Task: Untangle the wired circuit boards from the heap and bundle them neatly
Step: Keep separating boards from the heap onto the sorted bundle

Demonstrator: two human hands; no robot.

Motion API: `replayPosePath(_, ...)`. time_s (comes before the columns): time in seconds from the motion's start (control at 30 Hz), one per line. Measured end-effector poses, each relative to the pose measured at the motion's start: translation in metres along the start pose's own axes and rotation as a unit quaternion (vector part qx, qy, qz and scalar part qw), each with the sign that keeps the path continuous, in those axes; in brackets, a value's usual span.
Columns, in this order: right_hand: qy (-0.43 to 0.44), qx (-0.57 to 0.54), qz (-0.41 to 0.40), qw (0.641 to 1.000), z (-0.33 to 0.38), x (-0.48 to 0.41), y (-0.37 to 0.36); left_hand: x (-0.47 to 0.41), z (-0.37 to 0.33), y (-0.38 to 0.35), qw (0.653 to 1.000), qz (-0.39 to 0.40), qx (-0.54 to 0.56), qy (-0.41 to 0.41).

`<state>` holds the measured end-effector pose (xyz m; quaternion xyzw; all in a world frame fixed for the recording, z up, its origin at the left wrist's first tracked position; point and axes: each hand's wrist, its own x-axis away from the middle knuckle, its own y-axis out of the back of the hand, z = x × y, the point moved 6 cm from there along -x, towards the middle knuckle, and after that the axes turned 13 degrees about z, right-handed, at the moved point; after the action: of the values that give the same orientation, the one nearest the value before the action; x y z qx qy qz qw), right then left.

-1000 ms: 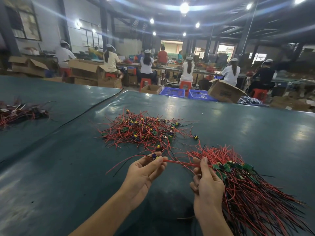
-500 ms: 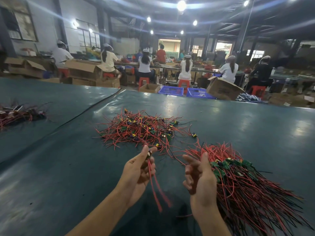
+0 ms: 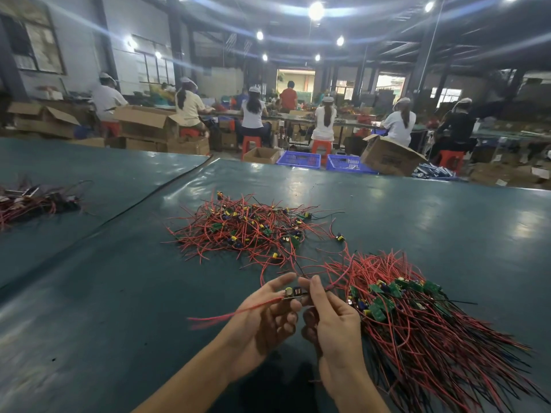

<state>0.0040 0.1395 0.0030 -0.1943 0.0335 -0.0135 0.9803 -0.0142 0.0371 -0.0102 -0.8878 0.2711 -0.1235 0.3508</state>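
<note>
Left hand (image 3: 262, 321) and right hand (image 3: 332, 320) pinch one wired board (image 3: 293, 293).
Tangled heap (image 3: 244, 228) lies beyond on the worktop (image 3: 119, 293); bundle (image 3: 417, 323) just right.

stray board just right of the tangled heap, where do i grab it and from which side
Probably pinch the stray board itself, not its thin wires, from above and the right: it lies on the table just clear of the heap, and that side is bare.

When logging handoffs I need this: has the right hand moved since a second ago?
Yes. Against the bundle, the right hand has shifted left, away from it, meeting the left hand at a board.
</note>
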Motion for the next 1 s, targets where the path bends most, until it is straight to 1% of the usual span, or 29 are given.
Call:
replayPosePath(0.1,0.025,-0.02,-0.025,0.999,0.006,0.002,0.002,-0.001,0.004,0.002,1.0,-0.014,0.028,0.0)
replayPosePath(0.2,0.036,-0.011,-0.031,0.999,0.007,0.002,0.005,-0.001,0.001,0.004,0.999,-0.008,-0.033,-0.014)
replayPosePath(0.3,0.043,0.012,-0.01,0.999,0.005,0.001,0.0,0.001,-0.001,-0.005,0.993,0.033,-0.1,-0.056)
replayPosePath(0.33,0.045,0.02,0.001,0.999,0.004,0.0,-0.003,0.002,-0.003,-0.007,0.989,0.025,-0.123,-0.072)
replayPosePath(0.43,0.033,0.043,0.013,0.998,0.0,-0.001,-0.004,0.004,-0.009,-0.002,0.98,-0.041,-0.17,-0.096)
replayPosePath(0.5,0.02,0.044,-0.013,0.999,-0.002,-0.003,0.004,0.005,-0.011,-0.003,0.981,-0.036,-0.165,-0.096)
replayPosePath(0.6,0.026,0.034,-0.057,0.997,0.004,-0.005,0.017,0.004,-0.013,-0.003,0.98,-0.041,-0.171,-0.094)
replayPosePath(0.77,0.034,-0.067,-0.113,0.991,0.019,-0.01,0.045,0.006,-0.027,-0.003,0.971,-0.025,-0.204,-0.119)
replayPosePath(0.87,0.047,-0.091,-0.13,0.986,0.024,-0.01,0.055,0.007,-0.028,-0.005,0.965,-0.005,-0.231,-0.121)
replayPosePath(1.0,0.058,-0.079,-0.134,0.986,0.021,-0.008,0.052,0.007,-0.024,-0.007,0.959,0.005,-0.255,-0.121)
